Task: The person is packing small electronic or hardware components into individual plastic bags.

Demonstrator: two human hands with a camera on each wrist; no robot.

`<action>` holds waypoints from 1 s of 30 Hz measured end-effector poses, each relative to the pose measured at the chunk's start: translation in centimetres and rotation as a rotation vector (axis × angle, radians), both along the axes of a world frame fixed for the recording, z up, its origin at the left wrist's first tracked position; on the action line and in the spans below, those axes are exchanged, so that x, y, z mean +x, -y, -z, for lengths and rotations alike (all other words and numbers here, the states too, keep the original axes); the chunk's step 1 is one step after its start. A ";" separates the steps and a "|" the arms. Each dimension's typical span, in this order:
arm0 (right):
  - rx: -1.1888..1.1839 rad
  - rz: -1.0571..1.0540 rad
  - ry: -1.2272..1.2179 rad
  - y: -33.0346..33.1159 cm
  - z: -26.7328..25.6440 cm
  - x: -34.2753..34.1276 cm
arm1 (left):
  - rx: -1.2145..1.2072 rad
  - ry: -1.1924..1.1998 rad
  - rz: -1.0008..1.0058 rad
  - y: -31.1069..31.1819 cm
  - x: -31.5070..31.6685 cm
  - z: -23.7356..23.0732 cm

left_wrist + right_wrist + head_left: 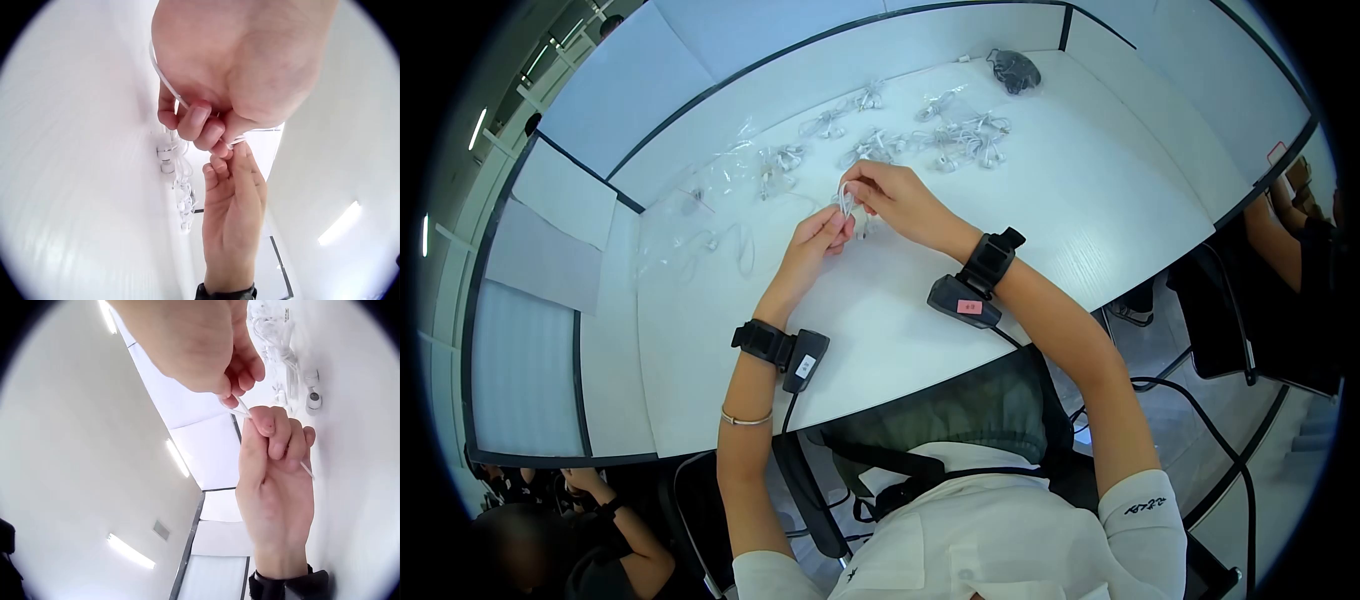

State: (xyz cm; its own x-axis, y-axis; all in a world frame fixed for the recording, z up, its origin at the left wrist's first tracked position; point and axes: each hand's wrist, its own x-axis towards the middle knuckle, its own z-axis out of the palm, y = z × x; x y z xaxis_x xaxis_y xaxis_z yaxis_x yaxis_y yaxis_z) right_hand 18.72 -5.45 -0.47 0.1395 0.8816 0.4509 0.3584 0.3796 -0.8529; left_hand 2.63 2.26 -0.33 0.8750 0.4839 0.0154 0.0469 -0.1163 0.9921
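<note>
A thin white cable (847, 203) runs in narrow loops between the two hands, above the table. My left hand (818, 238) pinches it between thumb and curled fingers. From that hand, one strand of white cable (164, 78) arcs back along the palm in the left wrist view. My right hand (897, 197) pinches the loops at their upper end, its fingertips close to the left fingertips. Past the hands in the right wrist view shows a small white end piece (314, 400) with a dark round face.
Several bundles of white cable (875, 147) lie across the back of the white table (1040, 250). Clear plastic bags (730, 170) spread on the left side. A dark bundle in plastic (1014, 71) sits at the far right corner. Low partition walls (800, 70) enclose the table.
</note>
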 end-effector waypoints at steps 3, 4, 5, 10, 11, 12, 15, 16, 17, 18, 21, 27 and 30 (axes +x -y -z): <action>0.014 0.062 -0.025 0.4 -0.5 -0.4 | -0.036 0.063 -0.036 -0.2 0.1 0.3; 0.018 0.087 -0.042 0.5 -0.6 -0.7 | -0.056 0.090 -0.050 -0.2 0.1 0.4; -0.007 0.077 -0.073 0.6 -0.5 -1.0 | -0.098 0.142 -0.078 -0.2 0.0 0.3; -0.075 -0.028 0.085 0.6 1.1 -1.8 | -0.308 0.398 -0.171 -0.9 -0.5 -0.2; -0.047 -0.054 0.149 0.5 1.5 -1.9 | -0.365 0.437 -0.163 -1.0 -0.7 -0.2; -0.018 -0.080 0.214 0.4 1.7 -2.2 | -0.422 0.475 -0.154 -1.1 -0.9 -0.1; 0.034 -0.096 0.303 0.6 2.2 -2.8 | -0.506 0.545 -0.085 -1.8 -1.1 0.3; 0.050 -0.094 0.325 0.4 2.3 -3.1 | -0.516 0.555 -0.063 -1.8 -1.0 0.3; 0.066 -0.092 0.346 0.4 2.5 -3.2 | -0.526 0.563 -0.041 -1.7 -0.9 0.4; 0.049 -0.079 0.352 0.4 2.4 -3.4 | -0.538 0.548 -0.059 -1.3 -0.8 0.3; 0.014 -0.074 0.320 0.3 2.2 -3.6 | -0.542 0.524 -0.094 -0.6 -0.4 0.0; -0.014 -0.159 -0.012 0.2 2.1 -3.9 | -0.380 0.492 -0.211 -0.3 -0.3 -0.3; 0.034 -0.154 -0.058 -0.1 2.5 -4.0 | -0.397 0.465 -0.208 -0.6 -0.4 0.2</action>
